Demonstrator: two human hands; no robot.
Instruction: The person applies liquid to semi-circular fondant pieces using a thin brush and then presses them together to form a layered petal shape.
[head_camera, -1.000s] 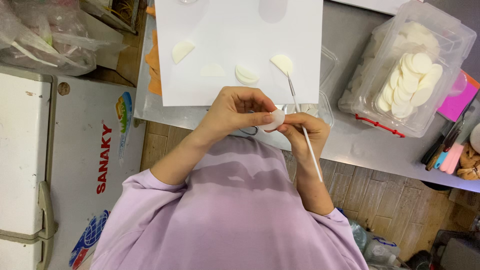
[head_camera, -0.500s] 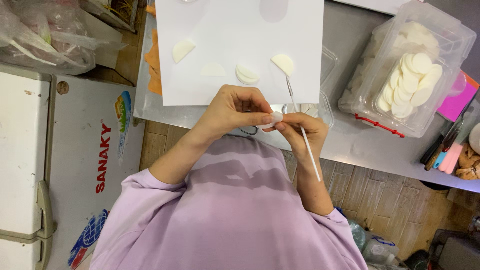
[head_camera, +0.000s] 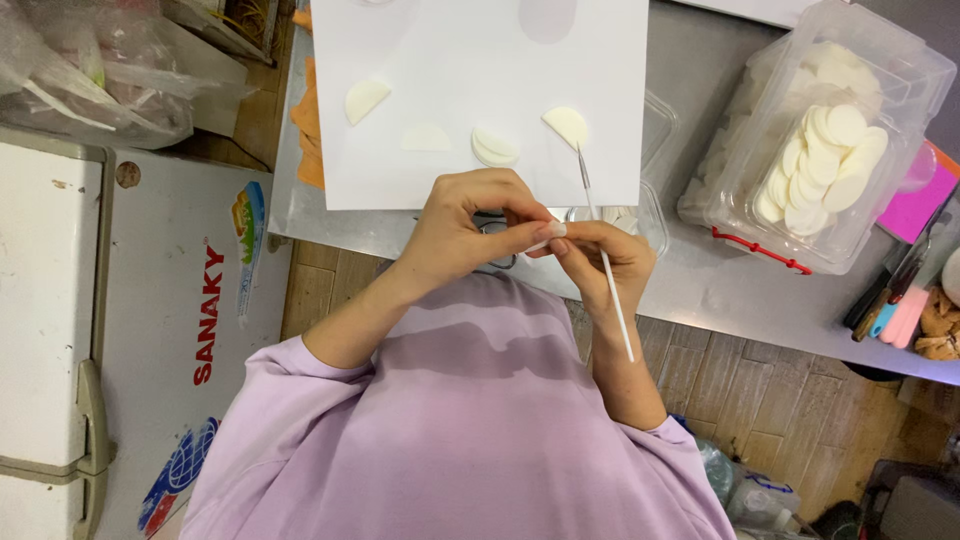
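My left hand (head_camera: 472, 222) and my right hand (head_camera: 598, 262) meet just below the white sheet (head_camera: 470, 60), at the near edge of the metal table (head_camera: 700, 270). Between their fingertips they pinch a small white folded piece (head_camera: 545, 237), mostly hidden by the fingers. My right hand also holds a thin white brush (head_camera: 606, 262), its tip pointing up toward a half-round white piece (head_camera: 566, 124). More pale half-round pieces (head_camera: 494, 147) lie on the sheet.
A clear plastic box (head_camera: 838, 150) of round white discs stands on the right. Pens and a pink pad (head_camera: 915, 205) lie at the far right. A white chest freezer (head_camera: 120, 330) stands left, with plastic bags (head_camera: 90, 70) above it. Wooden floor shows below.
My two hands have closed together a little more on the small white piece; the brush stays in my right hand. Nothing else has moved.
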